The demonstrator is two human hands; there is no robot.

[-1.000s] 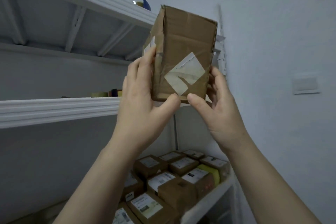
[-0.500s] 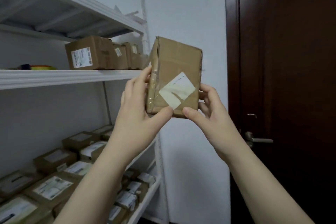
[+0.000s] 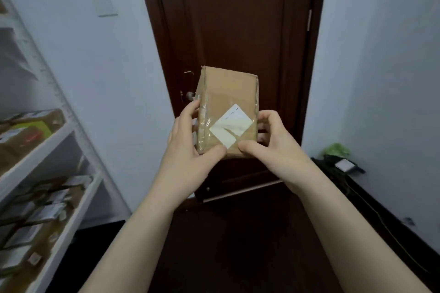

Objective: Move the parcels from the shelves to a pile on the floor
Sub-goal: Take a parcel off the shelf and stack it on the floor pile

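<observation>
Centrally, a brown cardboard parcel is held between both hands in the middle of the frame, in front of a dark wooden door. Its long axis runs close to vertical, with the white label set diamond-wise on the face turned toward the camera.

The hands grasp only the lower half, so most of the parcel stands above them. The left hand wraps the lower left edge, thumb laid across the bottom front and fingers curled round the left side. The right hand mirrors it on the lower right edge, thumb on the bottom front and fingers curled behind. Neither hand is nearer, as the grip is symmetrical and the thumbs almost meet under the label.

The dark floor fills the lower middle of the frame, directly below the parcel and well apart from it. No pile shows there, so the place to set the parcel down is probably out of view.

More parcels lie on the white shelves along the left edge of the frame, which suggests the task is far from finished.
</observation>
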